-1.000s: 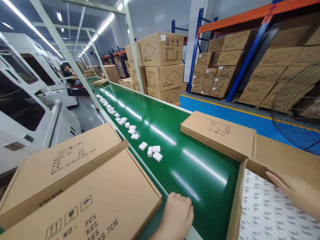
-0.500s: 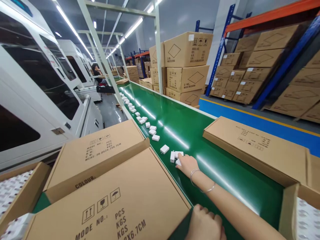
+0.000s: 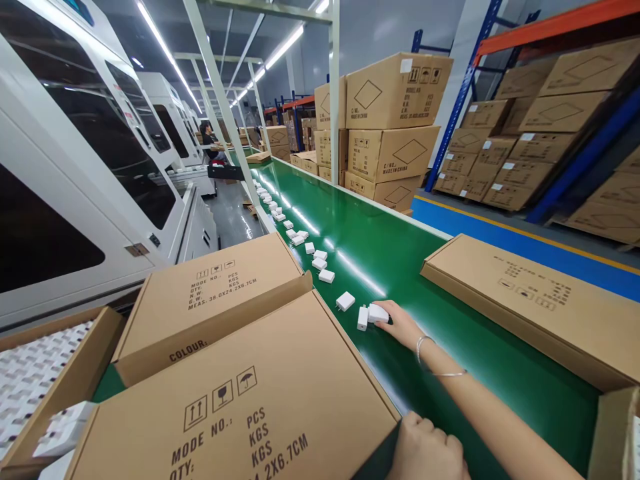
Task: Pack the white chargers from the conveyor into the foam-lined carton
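My right hand reaches over the green conveyor belt, its thumb and fingers closed on a white plug-in charger. Just left of it, almost touching, stands another white charger. A further charger with its prongs showing lies beyond, and several more trail up the belt's left side. At the bottom, beside the corner of a closed cardboard box, my left hand is curled into a fist. Whatever is inside those fingers is hidden.
Another closed carton sits behind the near one. Left of them is an open box filled with white chargers. A long flat carton rests on the right. White machines line the left; a person sits far off.
My right hand has gone from covering the chargers to pinching one, drawing slightly back. The whole view has shifted, so things appear further right. My left hand stays curled by the box corner.
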{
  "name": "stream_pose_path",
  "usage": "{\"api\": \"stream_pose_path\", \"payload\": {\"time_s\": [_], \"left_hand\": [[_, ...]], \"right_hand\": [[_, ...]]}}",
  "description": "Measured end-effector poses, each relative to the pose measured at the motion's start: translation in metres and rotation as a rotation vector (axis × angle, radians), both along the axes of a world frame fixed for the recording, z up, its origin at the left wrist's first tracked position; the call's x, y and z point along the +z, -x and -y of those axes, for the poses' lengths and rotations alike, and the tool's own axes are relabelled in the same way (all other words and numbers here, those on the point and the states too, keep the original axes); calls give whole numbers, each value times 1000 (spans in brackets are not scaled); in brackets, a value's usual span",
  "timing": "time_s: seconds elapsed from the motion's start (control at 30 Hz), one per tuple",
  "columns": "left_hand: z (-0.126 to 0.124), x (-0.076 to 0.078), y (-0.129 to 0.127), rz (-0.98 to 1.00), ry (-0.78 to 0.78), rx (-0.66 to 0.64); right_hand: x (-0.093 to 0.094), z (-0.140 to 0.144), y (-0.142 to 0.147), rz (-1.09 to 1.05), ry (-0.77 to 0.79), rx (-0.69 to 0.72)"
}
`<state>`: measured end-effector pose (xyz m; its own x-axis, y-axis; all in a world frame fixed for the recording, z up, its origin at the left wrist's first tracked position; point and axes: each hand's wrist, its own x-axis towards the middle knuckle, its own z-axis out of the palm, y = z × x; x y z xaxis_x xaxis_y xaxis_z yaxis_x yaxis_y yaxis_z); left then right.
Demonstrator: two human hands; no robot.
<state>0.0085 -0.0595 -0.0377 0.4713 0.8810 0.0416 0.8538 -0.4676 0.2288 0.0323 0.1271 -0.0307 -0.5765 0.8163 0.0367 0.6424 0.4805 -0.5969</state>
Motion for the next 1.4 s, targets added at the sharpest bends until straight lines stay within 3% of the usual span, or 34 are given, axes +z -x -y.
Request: {"api": "stream_pose_path", "payload": {"time_s": [0.13,0.3,0.43,0.57,0.73,0.83,0.9,1.0,1.07,1.2,1.4], "left_hand": [[-1,5,-2,-15,54,-10],[-1,8,-2,-20,107,-16],[-2,8,-1,24,93,-14],[-2,17,2,37,119,-13],[1,19,6,58,95,-9],[3,8,6,118,-17,16],[4,3,6,154,-60,55],[4,4,5,163,-52,76],[4,9,4,141,-50,87],[3,17,4,81,-76,107],[5,20,9,30,-91,32]], "right_hand": [[0,-6,-5,-40,42,-26],[27,-11,-22,-68,120,-2],[44,-4,-45,217,100,111],[42,15,-55,506,-54,185],[34,41,-50,436,-49,183],[37,58,-63,255,60,123],[44,75,-83,-18,358,56],[54,115,-122,-523,934,-47],[58,144,-145,-791,1160,-77],[55,188,-172,-1123,1215,-29],[62,224,-174,-1136,1055,-78]]}}
